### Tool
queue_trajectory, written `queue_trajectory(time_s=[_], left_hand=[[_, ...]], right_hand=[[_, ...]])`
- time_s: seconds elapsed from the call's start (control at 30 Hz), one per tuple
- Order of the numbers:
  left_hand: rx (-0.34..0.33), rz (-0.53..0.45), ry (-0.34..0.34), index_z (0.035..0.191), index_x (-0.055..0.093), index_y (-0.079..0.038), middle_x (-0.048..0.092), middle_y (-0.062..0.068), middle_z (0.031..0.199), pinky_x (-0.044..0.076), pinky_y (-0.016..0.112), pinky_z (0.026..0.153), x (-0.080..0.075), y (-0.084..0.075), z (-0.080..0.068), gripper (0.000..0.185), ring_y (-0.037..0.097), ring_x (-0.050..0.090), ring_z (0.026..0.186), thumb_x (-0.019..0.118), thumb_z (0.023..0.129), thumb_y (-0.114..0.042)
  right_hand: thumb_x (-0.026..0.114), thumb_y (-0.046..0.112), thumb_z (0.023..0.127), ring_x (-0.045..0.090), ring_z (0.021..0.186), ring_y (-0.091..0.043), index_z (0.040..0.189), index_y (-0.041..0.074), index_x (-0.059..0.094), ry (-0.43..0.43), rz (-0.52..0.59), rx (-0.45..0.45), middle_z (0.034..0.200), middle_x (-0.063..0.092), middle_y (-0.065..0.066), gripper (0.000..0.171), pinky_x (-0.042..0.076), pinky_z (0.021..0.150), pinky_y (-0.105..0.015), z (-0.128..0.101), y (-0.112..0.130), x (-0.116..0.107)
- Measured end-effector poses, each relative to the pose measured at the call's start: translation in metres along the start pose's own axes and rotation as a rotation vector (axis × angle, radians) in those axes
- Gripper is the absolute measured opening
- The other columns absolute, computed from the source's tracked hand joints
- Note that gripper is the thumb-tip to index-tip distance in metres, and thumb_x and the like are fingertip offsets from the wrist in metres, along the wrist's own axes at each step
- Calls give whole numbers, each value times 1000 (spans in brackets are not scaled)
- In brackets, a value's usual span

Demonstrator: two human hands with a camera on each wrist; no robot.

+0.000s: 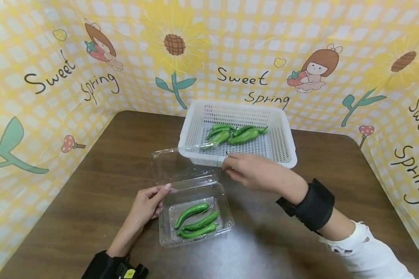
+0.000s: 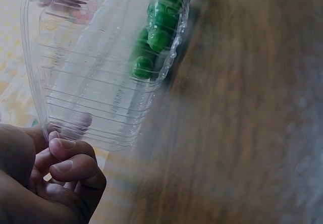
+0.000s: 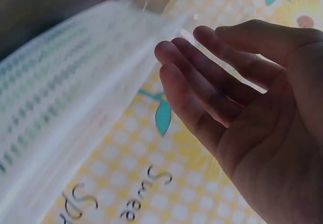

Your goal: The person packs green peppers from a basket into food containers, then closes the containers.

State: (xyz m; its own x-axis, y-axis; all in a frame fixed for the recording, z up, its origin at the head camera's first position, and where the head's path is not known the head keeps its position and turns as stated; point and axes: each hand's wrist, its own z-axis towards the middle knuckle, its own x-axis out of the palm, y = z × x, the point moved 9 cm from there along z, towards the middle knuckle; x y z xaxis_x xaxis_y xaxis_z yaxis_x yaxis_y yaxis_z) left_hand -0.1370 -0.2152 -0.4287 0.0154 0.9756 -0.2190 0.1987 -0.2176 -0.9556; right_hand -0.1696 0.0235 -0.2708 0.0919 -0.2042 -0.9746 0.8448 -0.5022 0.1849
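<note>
A clear plastic clamshell box [image 1: 165, 232] sits on the brown table [image 1: 90, 186] with three green peppers [image 1: 195, 223] inside. Its lid [image 1: 181, 166] stands open at the back. My left hand [image 1: 150, 203] grips the box's left rim, thumb on top. In the left wrist view the left hand's fingers [image 2: 65, 166] curl at the edge of the box [image 2: 101, 82], with the peppers [image 2: 156, 32] showing through it. My right hand [image 1: 230, 166] touches the lid's right edge with straight fingers. The right wrist view shows the right hand [image 3: 202, 67] open against the lid edge [image 3: 242, 75].
A white perforated basket [image 1: 290, 147] holding several green peppers [image 1: 237, 135] stands just behind the box; its wall [image 3: 65, 108] fills the left of the right wrist view. A yellow checked backdrop [image 1: 38, 97] encloses the table on three sides.
</note>
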Motion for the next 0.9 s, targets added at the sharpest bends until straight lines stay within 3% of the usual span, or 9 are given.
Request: queue_trajectory(time_s=[0.13,0.47,0.9], left_hand=[[1,-5,0,109,74,-5,44,-3,57,34,20,39,0,0,0,44,7,39,45,62,96,-46],[4,2,5,109,74,-6,44,-2,55,34,21,38,1,2,-1,44,7,39,44,61,96,-46],[19,-1,10,109,75,-7,45,-1,54,34,21,38,-1,0,0,43,7,39,44,61,97,-46]], right_hand=[[64,6,94,60,78,-11,106,7,68,-24,-3,38,99,66,-3,12,54,70,-29,-4,-16,-11],[57,8,99,65,96,-20,118,5,66,56,12,169,115,66,-11,21,55,79,-35,1,-50,-17],[53,3,98,59,76,-19,113,2,64,32,-49,177,109,67,-14,19,50,68,-33,38,-80,-31]])
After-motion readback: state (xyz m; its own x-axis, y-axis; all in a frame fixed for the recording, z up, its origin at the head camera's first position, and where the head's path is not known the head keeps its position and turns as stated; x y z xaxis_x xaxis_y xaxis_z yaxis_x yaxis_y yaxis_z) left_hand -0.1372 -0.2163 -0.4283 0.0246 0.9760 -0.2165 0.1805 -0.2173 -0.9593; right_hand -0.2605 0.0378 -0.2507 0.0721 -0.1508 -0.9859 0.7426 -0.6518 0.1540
